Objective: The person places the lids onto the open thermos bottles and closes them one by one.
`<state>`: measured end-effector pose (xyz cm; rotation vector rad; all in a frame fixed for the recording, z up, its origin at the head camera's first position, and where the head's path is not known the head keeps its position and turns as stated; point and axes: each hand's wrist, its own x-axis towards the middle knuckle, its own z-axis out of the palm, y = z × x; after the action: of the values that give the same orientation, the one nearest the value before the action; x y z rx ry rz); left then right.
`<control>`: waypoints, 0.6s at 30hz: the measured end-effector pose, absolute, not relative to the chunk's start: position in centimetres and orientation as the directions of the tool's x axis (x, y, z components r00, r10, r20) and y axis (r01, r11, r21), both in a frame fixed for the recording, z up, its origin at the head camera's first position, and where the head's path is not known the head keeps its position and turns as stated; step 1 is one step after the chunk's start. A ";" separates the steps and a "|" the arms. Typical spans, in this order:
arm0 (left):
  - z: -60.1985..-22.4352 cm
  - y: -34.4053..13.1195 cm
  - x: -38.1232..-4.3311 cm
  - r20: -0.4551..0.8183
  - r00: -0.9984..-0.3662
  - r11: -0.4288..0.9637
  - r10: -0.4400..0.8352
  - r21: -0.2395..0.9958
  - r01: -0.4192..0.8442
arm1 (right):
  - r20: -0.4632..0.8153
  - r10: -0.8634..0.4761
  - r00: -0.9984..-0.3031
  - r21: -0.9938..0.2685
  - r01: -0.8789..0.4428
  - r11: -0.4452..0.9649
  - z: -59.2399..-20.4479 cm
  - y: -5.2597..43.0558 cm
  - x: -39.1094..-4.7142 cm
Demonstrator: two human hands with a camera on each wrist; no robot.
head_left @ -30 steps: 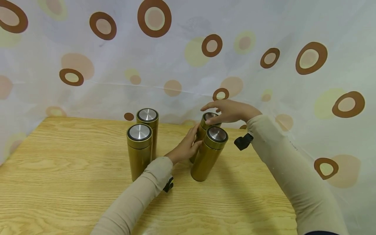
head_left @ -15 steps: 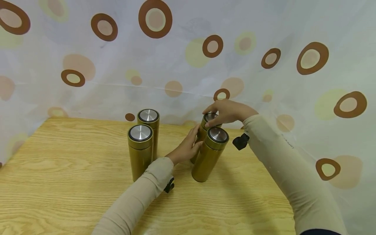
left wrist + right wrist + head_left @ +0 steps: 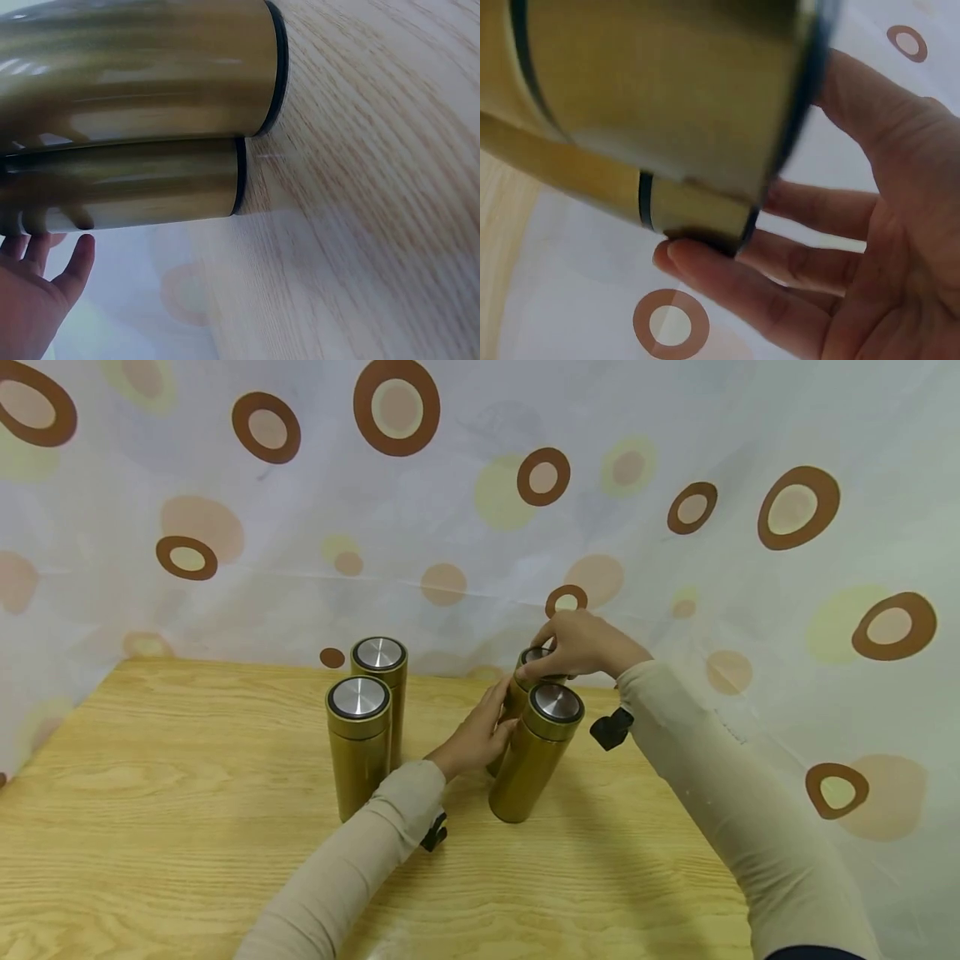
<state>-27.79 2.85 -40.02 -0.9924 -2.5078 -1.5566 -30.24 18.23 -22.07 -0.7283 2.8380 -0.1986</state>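
Note:
Two gold thermos bottles with dark-ringed steel lids stand close together right of centre. At the lid of the rear right bottle (image 3: 516, 697), my right hand (image 3: 581, 643) curls its fingers and thumb around the rim. The right wrist view shows those fingers about the rear lid (image 3: 697, 214), while the front bottle hides part of the grip. Fairly straight fingers of my left hand (image 3: 474, 737) touch the rear bottle's left side; its thumb lies by the front right bottle (image 3: 527, 772). Low in the left wrist view, both bottle bases meet the wood.
Two more gold bottles stand to the left, a front one (image 3: 360, 768) and a rear one (image 3: 396, 706) partly behind it. All are on a light wooden table (image 3: 187, 793). A white patterned curtain (image 3: 450, 543) hangs just behind its back edge.
My right hand has lowered slightly and moved left, and its fingers have closed around the rear right bottle's lid. My left hand and the bottles stay in place.

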 end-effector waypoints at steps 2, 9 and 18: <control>-40.0 2.8 -27.7 0.337 -0.801 0.306 0.495 0.795 0.524 | -0.164 -0.460 -0.873 -0.205 -0.426 0.881 -22.2 18.2 -30.1; -39.9 2.9 -27.6 0.334 -0.807 0.315 0.487 0.795 0.519 | -0.173 -0.418 -0.892 -0.255 -0.369 0.894 -22.4 18.1 -29.9; -39.9 2.4 -27.6 0.303 -0.802 0.287 0.515 0.821 0.494 | -0.168 -0.407 -0.898 -0.259 -0.359 0.897 -22.6 18.2 -29.6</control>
<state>-27.61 2.40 -39.87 -0.9938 -2.5362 -1.6061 -29.64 18.21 -22.64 -0.5817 2.8448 -0.3274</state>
